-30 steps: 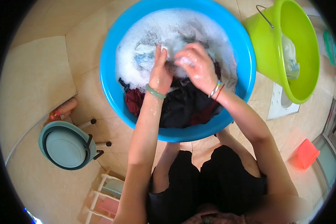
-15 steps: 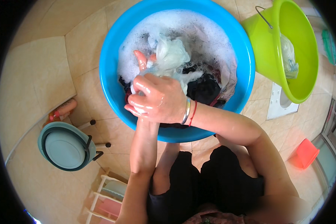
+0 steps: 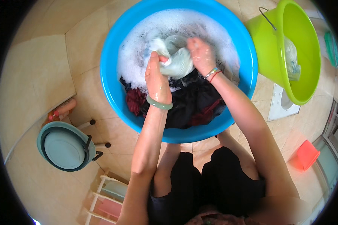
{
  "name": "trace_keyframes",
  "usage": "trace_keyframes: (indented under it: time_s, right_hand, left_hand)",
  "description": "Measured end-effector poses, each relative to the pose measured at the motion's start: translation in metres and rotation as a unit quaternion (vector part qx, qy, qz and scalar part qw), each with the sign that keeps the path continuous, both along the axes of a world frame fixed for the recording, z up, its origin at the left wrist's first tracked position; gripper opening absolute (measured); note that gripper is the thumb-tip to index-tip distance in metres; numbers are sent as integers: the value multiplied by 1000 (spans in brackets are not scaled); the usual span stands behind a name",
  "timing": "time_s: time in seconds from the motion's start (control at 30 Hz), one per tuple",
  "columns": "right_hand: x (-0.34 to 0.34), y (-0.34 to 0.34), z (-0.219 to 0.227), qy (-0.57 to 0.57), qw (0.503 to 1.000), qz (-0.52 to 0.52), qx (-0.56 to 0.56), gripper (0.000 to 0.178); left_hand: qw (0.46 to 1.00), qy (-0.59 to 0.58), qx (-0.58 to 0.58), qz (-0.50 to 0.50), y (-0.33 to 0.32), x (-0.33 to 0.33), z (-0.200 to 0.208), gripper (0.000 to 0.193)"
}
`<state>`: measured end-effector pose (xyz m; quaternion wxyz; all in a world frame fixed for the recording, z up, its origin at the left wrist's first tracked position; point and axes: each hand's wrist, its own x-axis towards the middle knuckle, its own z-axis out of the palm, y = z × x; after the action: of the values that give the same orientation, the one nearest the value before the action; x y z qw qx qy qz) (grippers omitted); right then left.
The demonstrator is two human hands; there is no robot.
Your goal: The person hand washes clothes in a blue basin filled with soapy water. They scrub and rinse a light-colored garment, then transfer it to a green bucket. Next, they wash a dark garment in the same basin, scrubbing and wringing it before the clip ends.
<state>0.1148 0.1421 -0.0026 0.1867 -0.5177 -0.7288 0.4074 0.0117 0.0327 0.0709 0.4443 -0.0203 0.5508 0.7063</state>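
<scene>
A big blue basin holds foamy water and wet laundry. Above the suds, my two hands have a wet, pale whitish garment stretched between them; its kind does not show. My left hand, with a pale green bangle at the wrist, is closed on its left side, thumb upward. On the other side my right hand grips the cloth; its fingers are slightly blurred by motion. Dark garments and a dark red cloth lie soaked below my hands, and white foam covers the far part.
A lime green bucket with a whitish cloth inside leans at the basin's right. A white floor fixture and a coral-red container are farther right. At left stand a grey-green folding basin and a white rack.
My right hand has come off my left wrist and moved right and away from me onto the garment. The garment now spans both hands, and the dark laundry shows more.
</scene>
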Motion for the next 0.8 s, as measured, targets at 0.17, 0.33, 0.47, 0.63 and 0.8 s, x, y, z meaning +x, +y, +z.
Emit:
trace_keyframes:
  time_s: [0.17, 0.33, 0.47, 0.63, 0.8]
  right_hand:
    - [35, 11, -11, 32, 983, 29, 176, 23]
    - [51, 8, -41, -85, 969, 178, 146, 32]
    - [33, 6, -31, -55, 992, 111, 32, 20]
    - [10, -46, 72, 179, 956, 188, 133, 5]
    - [3, -99, 136, 188, 908, 323, 189, 12]
  left_hand:
    - [970, -202, 54, -122, -13, -20, -31, 64]
    - [972, -195, 6, -130, 1, -6, -33, 66]
    - [971, -182, -10, -154, 5, -7, -45, 68]
    - [973, -180, 43, -139, -9, -16, -42, 57]
    - [958, -216, 113, -149, -13, -37, -34, 41]
